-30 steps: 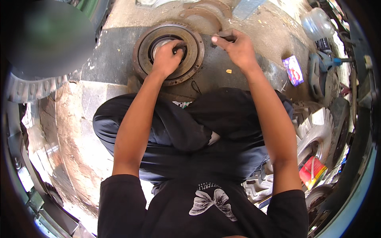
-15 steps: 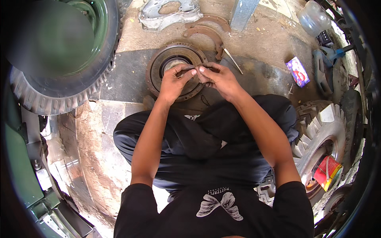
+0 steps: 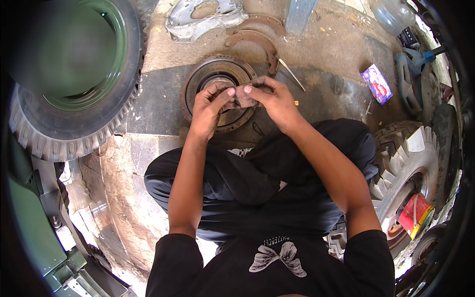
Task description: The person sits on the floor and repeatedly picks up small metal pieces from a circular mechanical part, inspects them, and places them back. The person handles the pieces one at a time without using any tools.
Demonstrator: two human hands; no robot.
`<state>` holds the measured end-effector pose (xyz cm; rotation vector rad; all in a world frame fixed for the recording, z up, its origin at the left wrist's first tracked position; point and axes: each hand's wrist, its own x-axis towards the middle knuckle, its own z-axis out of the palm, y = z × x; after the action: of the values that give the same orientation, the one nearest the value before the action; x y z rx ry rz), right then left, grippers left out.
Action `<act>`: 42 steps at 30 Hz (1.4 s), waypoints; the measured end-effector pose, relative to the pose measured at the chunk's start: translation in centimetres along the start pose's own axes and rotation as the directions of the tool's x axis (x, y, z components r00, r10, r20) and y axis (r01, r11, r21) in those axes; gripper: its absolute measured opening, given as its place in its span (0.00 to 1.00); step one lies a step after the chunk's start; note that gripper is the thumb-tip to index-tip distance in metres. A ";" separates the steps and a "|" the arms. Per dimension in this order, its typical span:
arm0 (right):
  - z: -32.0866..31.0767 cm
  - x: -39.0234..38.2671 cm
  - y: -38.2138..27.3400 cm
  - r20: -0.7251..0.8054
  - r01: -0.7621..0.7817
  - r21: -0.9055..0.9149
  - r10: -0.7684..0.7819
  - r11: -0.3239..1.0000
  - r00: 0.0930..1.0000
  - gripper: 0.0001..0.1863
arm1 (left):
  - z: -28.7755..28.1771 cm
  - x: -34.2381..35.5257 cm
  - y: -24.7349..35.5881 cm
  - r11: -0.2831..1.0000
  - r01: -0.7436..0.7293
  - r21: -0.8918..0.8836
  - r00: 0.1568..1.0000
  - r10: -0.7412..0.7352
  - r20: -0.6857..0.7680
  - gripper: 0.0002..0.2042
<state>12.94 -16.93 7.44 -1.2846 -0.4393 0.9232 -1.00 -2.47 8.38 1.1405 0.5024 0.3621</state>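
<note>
My left hand (image 3: 211, 106) and my right hand (image 3: 277, 106) meet above a rusty round metal plate (image 3: 190, 89), pinching a small brownish, flat piece (image 3: 245, 100) between thumbs and fingers. The piece's far side is hidden by my fingers, and the plate's raised centre is partly covered. Beyond the plate lie curved rusty metal pieces (image 3: 260, 39) and a thin pale rod (image 3: 292, 74).
A large tyre on a green rim (image 3: 69, 128) is at upper left. A cast metal housing (image 3: 183, 22) and plastic jug (image 3: 393, 15) lie farther back. Purple packet (image 3: 377, 83), treaded wheel (image 3: 410, 163) and red tin (image 3: 413, 215) sit at right.
My left hand has lifted from the plate's centre and my right hand has moved left. Both have come together on the small piece, which now shows more between the thumbs.
</note>
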 end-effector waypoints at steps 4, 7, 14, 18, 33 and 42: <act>0.1 0.0 0.2 0.009 0.006 0.029 -0.007 1.000 1.000 0.16 | -0.2 -0.1 0.1 1.000 -0.003 0.031 0.999 0.002 0.041 0.08; 0.4 -0.5 -0.7 0.044 -0.045 0.107 0.040 0.993 0.998 0.17 | -0.1 -0.1 0.1 1.000 -0.020 -0.016 1.000 0.020 0.022 0.09; 0.1 -0.5 -0.9 0.191 -0.149 0.242 0.104 0.959 0.976 0.20 | 0.2 -0.1 0.5 0.992 -0.098 -0.076 0.995 0.098 -0.002 0.10; 0.1 -0.5 -0.5 0.188 -0.099 0.262 0.050 0.960 0.981 0.17 | 0.0 -0.4 1.2 0.989 -0.076 -0.128 0.997 0.079 0.023 0.10; 0.7 -0.8 -1.0 0.133 0.098 0.151 -0.118 0.984 0.984 0.12 | 0.7 -0.3 0.7 0.938 -0.195 0.286 0.973 0.222 -0.064 0.09; 0.8 -0.6 -0.3 0.088 0.213 -0.122 -0.203 0.969 0.975 0.09 | 0.4 -0.5 1.2 0.911 -0.118 0.396 0.987 0.150 -0.052 0.14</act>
<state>12.17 -16.91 8.08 -1.2973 -0.6900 0.7765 -1.24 -2.61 9.76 1.5607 0.5858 0.4409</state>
